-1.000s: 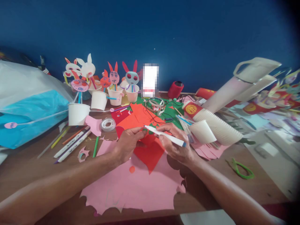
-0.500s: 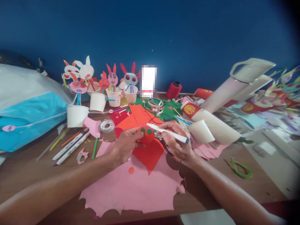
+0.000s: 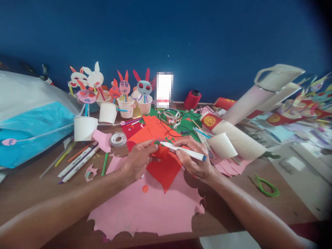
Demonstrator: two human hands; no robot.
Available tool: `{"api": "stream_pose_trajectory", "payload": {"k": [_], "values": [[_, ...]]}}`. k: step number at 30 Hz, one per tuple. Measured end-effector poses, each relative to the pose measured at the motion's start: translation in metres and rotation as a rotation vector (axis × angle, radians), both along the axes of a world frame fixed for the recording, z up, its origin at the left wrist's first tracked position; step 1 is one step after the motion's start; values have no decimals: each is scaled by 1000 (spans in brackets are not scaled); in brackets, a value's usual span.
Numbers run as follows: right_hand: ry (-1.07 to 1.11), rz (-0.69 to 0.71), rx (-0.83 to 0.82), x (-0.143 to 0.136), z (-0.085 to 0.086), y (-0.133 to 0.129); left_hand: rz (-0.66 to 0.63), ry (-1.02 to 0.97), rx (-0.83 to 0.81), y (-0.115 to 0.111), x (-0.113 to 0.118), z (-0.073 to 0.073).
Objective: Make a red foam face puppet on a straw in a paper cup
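The left hand (image 3: 138, 157) pinches a little red paper (image 3: 160, 151) with green dots above a bigger red sheet (image 3: 165, 174), and the right hand (image 3: 194, 157) holds a white pen (image 3: 188, 152) tight, its tip by one dot

The scene is lit unevenly and rather dimly: the blue wall (image 3: 103, 31) is left dark toward the top and is brightened into a pale halo around a pixelated white rectangle (image 3: 164, 88), whose details are washed out. The white marker (image 3: 194, 154) is picked out brightly near the middle, where outlines are rendered fairly clearly. A pale sheen is laid along the right forearm (image 3: 249, 207), and a soft shadow is cast below it on the table (image 3: 212, 214). Toward the right, the white pitcher (image 3: 254, 93) is stretched slantwise, the clutter (image 3: 306, 103) beyond is smeared, and the upper corner is swallowed by black.
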State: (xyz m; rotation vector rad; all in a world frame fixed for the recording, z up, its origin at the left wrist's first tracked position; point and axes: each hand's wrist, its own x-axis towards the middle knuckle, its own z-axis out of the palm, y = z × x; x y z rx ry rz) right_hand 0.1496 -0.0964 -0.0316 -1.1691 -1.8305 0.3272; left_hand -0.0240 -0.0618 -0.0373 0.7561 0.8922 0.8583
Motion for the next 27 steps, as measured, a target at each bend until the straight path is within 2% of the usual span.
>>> {"api": "stream_pose_trajectory", "payload": {"k": [12, 19, 22, 27], "values": [[-44, -11, 12, 0, -1, 2, 7, -12, -7, 0, -1, -3], [-9, -132, 8, 5, 3, 1, -7, 6, 4, 1, 0, -3], [90, -135, -41, 3, 2, 1, -5, 5, 3, 1, -1, -3], [411, -103, -57, -4, -2, 8, 15, -69, -26, 2, -2, -4]]}}
